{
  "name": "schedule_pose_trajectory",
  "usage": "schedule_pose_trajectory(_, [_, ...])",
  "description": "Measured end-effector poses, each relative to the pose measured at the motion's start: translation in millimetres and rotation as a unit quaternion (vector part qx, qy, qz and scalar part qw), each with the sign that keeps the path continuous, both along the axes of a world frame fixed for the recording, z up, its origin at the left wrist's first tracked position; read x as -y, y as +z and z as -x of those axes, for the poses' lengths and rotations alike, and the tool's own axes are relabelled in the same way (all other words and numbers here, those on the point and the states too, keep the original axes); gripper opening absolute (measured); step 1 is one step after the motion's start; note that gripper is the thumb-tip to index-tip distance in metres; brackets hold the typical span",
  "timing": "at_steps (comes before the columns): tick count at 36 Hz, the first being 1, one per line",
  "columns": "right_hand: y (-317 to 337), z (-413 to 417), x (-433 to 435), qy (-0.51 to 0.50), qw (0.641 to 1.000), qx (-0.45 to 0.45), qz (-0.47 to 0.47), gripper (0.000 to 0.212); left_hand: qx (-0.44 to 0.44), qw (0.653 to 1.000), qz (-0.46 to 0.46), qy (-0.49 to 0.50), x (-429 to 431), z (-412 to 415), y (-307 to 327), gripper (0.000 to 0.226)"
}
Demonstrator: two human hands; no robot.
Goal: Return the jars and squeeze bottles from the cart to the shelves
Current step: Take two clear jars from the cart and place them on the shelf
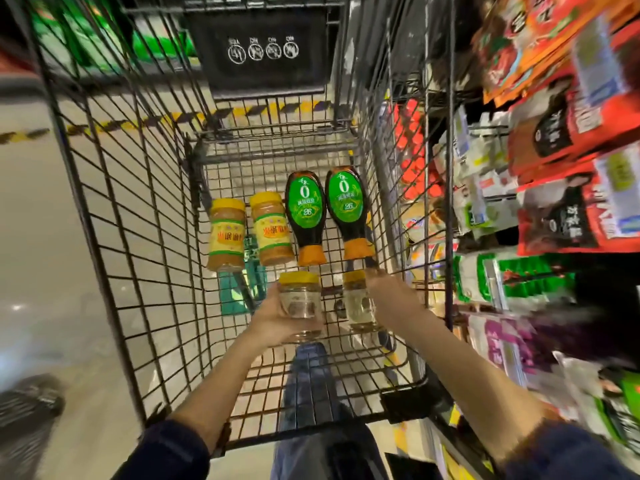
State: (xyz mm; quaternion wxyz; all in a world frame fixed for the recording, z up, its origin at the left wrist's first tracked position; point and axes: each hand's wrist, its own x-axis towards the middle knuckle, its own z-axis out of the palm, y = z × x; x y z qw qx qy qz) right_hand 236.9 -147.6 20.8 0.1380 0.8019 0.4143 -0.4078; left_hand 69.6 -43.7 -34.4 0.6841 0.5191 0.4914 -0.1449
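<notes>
Inside a black wire cart point(114, 237) lie two amber jars with yellow lids point(227, 233) point(273, 228) and two dark squeeze bottles with green labels and orange caps point(306, 216) point(348, 213). My left hand point(273, 317) grips a clear jar with a yellow lid point(300, 304) above the cart floor. My right hand point(391, 289) is closed on a second clear yellow-lidded jar point(360, 306), partly hidden by the fingers.
Store shelves point(554, 202) packed with red, green and white packets run close along the cart's right side. The pale floor with a yellow-black striped line point(104, 126) lies to the left. My legs in jeans point(311, 386) show under the cart.
</notes>
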Motion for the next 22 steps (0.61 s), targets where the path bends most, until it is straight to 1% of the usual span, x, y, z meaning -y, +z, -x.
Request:
schedule_pose_trajectory(2, [-9,2,-3,0.007,0.999,0.019,0.024,0.036,0.031,0.999,0.021,0.02,-7,6,12,0.088])
schedule_pose_trajectory(4, [-19,2,-4,0.007,0.998,0.034,0.044,0.036,0.044,0.998,0.025,0.023,-13,13,24,0.088])
schedule_pose_trajectory(6, [-30,3,-3,0.009,0.998,0.04,0.053,0.038,0.042,0.999,0.016,0.019,-17,20,35,0.108])
schedule_pose_trajectory(7, [-34,4,-3,0.01,0.998,0.042,0.054,0.04,0.054,0.998,0.035,0.028,-19,25,38,0.115])
schedule_pose_trajectory(9, [-38,6,-2,0.016,0.997,0.053,0.056,0.048,0.078,0.993,0.074,0.058,-20,31,41,0.12])
schedule_pose_trajectory(10, [-39,6,-2,0.021,0.997,0.054,0.06,0.051,0.078,0.992,0.075,0.064,-21,33,45,0.122])
schedule_pose_trajectory(11, [-40,5,-2,0.016,0.997,0.052,0.061,0.052,0.079,0.994,0.056,0.051,-20,34,48,0.122])
schedule_pose_trajectory(13, [-40,3,-4,-0.018,0.997,0.029,0.064,0.05,0.082,0.996,0.017,0.039,-20,37,56,0.111])
schedule_pose_trajectory(15, [-41,3,-4,-0.035,0.998,0.02,0.055,0.061,0.079,0.996,-0.006,0.033,-19,39,62,0.093])
schedule_pose_trajectory(16, [-44,3,-4,-0.046,0.998,0.009,0.046,0.068,0.078,0.996,-0.008,0.034,-19,40,64,0.088])
schedule_pose_trajectory(17, [-45,3,-4,-0.069,0.997,-0.005,0.043,0.075,0.077,0.996,-0.009,0.035,-18,42,63,0.084])
schedule_pose_trajectory(18, [-51,3,-4,-0.111,0.992,-0.028,0.047,0.081,0.078,0.996,-0.01,0.032,-18,42,66,0.081])
schedule_pose_trajectory(19, [-57,4,-4,-0.171,0.983,-0.049,0.047,0.082,0.072,0.997,-0.014,0.03,-18,44,65,0.079])
schedule_pose_trajectory(20, [-59,5,-3,-0.21,0.973,-0.073,0.055,0.076,0.064,0.997,-0.018,0.032,-18,45,66,0.078])
schedule_pose_trajectory(21, [-65,6,-1,-0.245,0.963,-0.106,0.047,0.065,0.059,0.997,-0.02,0.036,-18,47,64,0.077])
schedule_pose_trajectory(22, [-75,6,3,-0.29,0.948,-0.129,0.039,0.061,0.054,0.998,-0.026,0.036,-19,48,65,0.076])
